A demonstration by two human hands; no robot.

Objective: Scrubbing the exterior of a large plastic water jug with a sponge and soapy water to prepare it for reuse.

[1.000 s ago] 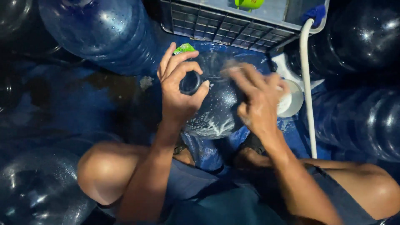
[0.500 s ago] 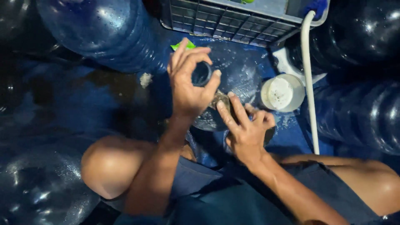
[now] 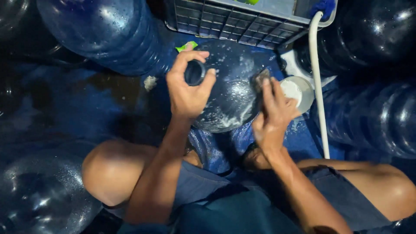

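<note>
Right hand (image 3: pixel 273 115), closed on a dark scrub pad (image 3: pixel 261 79), has moved up from the low side of the soapy blue water jug (image 3: pixel 229 102) between the knees; left hand (image 3: pixel 187 89) still grips its neck.

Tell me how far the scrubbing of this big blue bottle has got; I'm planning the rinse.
Done: white suds cover the shoulder of the blue bottle on the side toward the person. In hand: the left hand grips the neck, and the right hand presses a dark scrub pad to the shoulder's right side. Left: the far side near the grey crate shows only scattered specks, and nothing looks rinsed.
</note>
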